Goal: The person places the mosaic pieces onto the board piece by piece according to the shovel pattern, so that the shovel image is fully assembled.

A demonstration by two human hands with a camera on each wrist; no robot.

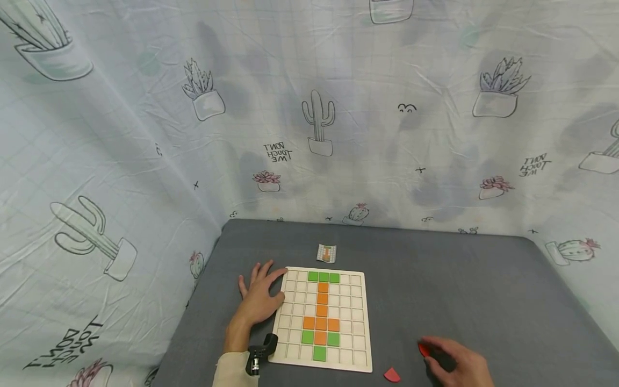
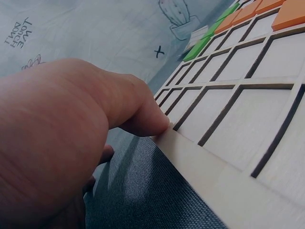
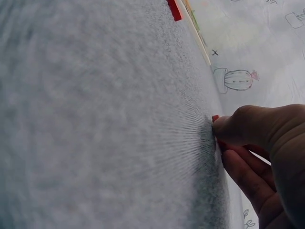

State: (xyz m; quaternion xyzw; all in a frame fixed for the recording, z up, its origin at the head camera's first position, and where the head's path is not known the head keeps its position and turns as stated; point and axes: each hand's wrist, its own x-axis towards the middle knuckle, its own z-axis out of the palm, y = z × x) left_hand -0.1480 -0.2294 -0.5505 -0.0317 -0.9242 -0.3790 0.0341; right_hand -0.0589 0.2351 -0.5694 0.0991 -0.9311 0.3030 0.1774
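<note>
A pale wooden grid board [image 1: 357,322] lies on the table with green tiles [image 1: 319,353] and orange tiles [image 1: 321,310] set in some of its squares. My left hand [image 1: 258,301] rests at the board's left edge, fingers spread, with thumb and forefinger touching the rim. In the left wrist view a fingertip [image 2: 159,125] presses the board's border. To the right of the board, my right hand [image 1: 459,363] pinches a red piece [image 1: 424,349] between thumb and fingers, just at the table surface. Another red piece [image 1: 392,374], wedge-shaped, lies between that hand and the board.
A small card [image 1: 326,253] printed with a coloured grid pattern lies beyond the board's far edge. The grey table [image 1: 459,285] meets a hanging cloth [image 1: 387,134] printed with cacti at the back and sides. A black camera mount [image 1: 261,352] sits on the left wrist.
</note>
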